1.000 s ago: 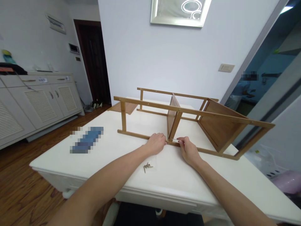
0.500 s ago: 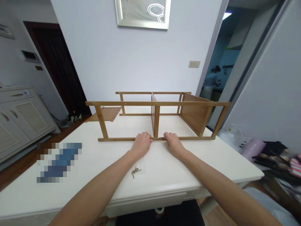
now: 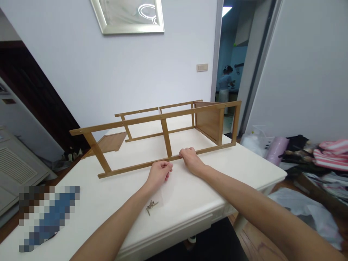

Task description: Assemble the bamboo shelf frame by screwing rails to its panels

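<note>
A wooden shelf frame [image 3: 166,137] lies on its side across the white table [image 3: 141,203], with a slatless brown panel [image 3: 207,123] fitted near its right end. My right hand [image 3: 191,160] is closed at the frame's near lower rail, just right of the middle crosspiece. A thin, pale metal tool shows only slightly at its fingertips. My left hand [image 3: 159,175] is just in front of the same rail, fingers pinched together; whatever they hold, if anything, is hidden. Several screws [image 3: 151,206] lie by my left wrist, beside a clear plastic bag [image 3: 160,198].
Another wooden panel [image 3: 111,142] lies flat behind the frame's left end. A blurred blue item [image 3: 51,217] is at the table's left. Bags and clothes [image 3: 330,154] are piled right of the table. A person [image 3: 225,85] stands in the room beyond the doorway.
My left hand has come off the rail toward me, its fingers now pinched. My right hand stays at the rail. The view has turned right, and the frame appears slanted.
</note>
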The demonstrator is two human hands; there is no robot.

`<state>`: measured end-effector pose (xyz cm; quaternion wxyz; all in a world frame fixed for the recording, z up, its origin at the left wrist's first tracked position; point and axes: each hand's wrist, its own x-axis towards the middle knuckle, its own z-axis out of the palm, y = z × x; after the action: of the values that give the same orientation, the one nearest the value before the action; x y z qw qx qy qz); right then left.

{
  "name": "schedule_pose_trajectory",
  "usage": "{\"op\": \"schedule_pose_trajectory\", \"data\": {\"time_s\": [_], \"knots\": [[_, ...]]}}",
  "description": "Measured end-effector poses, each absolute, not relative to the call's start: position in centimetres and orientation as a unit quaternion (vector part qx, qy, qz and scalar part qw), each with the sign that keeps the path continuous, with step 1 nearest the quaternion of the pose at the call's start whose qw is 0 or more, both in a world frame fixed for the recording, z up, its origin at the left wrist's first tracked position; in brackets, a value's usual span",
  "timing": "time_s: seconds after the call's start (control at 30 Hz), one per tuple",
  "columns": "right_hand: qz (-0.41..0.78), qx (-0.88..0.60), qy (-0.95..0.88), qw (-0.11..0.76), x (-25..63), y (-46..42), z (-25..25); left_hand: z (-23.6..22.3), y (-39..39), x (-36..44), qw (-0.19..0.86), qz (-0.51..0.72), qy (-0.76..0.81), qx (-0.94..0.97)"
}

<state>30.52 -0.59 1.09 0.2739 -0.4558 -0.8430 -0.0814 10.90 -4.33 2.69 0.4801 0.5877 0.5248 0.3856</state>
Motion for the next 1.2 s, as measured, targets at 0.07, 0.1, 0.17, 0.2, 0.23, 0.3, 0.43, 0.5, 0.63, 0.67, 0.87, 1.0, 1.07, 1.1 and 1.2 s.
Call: {"op": "schedule_pose_trajectory", "data": {"time_s": [0.07, 0.1, 0.17, 0.2, 0.23, 0.3, 0.43, 0.5, 0.63, 0.67, 0.87, 1.0, 1.07, 1.1, 1.2], "knots": [[-0.092, -0.454, -0.841, 0.279, 30.6, -0.6, 1.1, 2.4, -4.4, 11.2, 0.621, 0.399, 0.467, 0.488], [-0.096, -0.453, -0.841, 0.282, 30.6, -0.6, 1.1, 2.3, -4.2, 11.2, 0.673, 0.402, 0.440, 0.438], [-0.104, -0.447, -0.841, 0.288, 30.6, -0.4, 1.0, 2.1, -3.8, 10.9, 0.736, 0.416, 0.401, 0.352], [-0.108, -0.443, -0.841, 0.291, 30.7, -0.4, 1.0, 2.0, -3.5, 10.7, 0.751, 0.429, 0.385, 0.321], [-0.114, -0.438, -0.842, 0.294, 30.7, -0.2, 0.9, 2.0, -3.2, 10.5, 0.761, 0.442, 0.370, 0.298], [-0.126, -0.427, -0.842, 0.304, 30.9, 0.0, 0.8, 2.0, -2.8, 10.3, 0.774, 0.456, 0.345, 0.271], [-0.151, -0.401, -0.839, 0.336, 31.3, 0.6, 0.4, 2.3, -2.6, 10.2, 0.783, 0.471, 0.319, 0.251], [-0.167, -0.389, -0.834, 0.352, 31.3, 0.7, 0.4, 2.4, -2.6, 10.3, 0.784, 0.478, 0.316, 0.239], [-0.218, -0.359, -0.819, 0.390, 30.9, 0.0, 0.9, 2.3, -2.6, 10.3, 0.784, 0.486, 0.312, 0.227], [-0.230, -0.348, -0.818, 0.396, 30.8, -0.4, 1.1, 2.3, -2.6, 10.3, 0.783, 0.488, 0.310, 0.229], [-0.248, -0.262, -0.856, 0.370, 30.3, -2.2, 1.4, 2.3, -2.8, 10.5, 0.778, 0.491, 0.303, 0.249], [-0.237, -0.228, -0.860, 0.391, 30.4, -2.3, 1.3, 2.2, -2.9, 10.5, 0.772, 0.499, 0.297, 0.258], [-0.234, -0.214, -0.861, 0.397, 30.3, -2.3, 1.3, 2.2, -2.9, 10.5, 0.773, 0.501, 0.289, 0.261], [-0.236, -0.209, -0.861, 0.400, 30.3, -2.3, 1.3, 2.1, -2.9, 10.4, 0.775, 0.501, 0.284, 0.261], [-0.248, -0.205, -0.854, 0.409, 30.2, -2.5, 1.5, 2.0, -2.8, 10.4, 0.779, 0.501, 0.275, 0.257]]}}
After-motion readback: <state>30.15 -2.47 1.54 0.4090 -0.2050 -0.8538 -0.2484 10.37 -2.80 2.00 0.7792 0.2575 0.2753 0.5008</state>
